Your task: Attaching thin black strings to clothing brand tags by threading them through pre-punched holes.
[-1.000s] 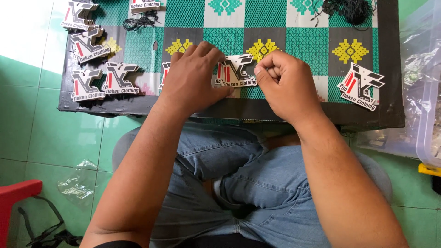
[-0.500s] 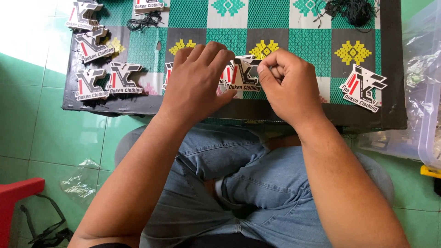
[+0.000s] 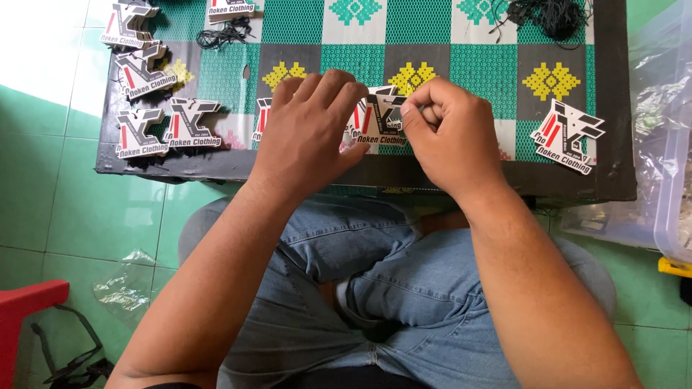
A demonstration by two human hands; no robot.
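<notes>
Head view: person sits cross-legged in blue jeans [image 3: 375, 288] on a green tiled floor [image 3: 65, 202], low table [image 3: 432, 176] in front, covered by a green, white and grey patterned mat [image 3: 425, 29]. Left hand [image 3: 310, 133] lies palm down on the mat near the table's front edge, fingers together and curled lightly, fingertips touching the left side of a die-cut logo tag [image 3: 382, 119], black, white and red. Right hand [image 3: 450, 133] is curled into a loose fist, thumb and forefinger pinched on the tag's right edge. Tag sits between the two hands, mid-table, near the front edge; cannot tell whether lifted or flat. More tags of the same kind: one alone at right [image 3: 569, 137], a cluster at left [image 3: 166, 122]. Black string bundle [image 3: 555, 14] at top right, another small string tangle [image 3: 223, 32] top left. Clear plastic bin [image 3: 667, 130] beside the table at right. Red stool [image 3: 29, 310] lower left, crumpled clear plastic bag [image 3: 126, 288] on the floor.
</notes>
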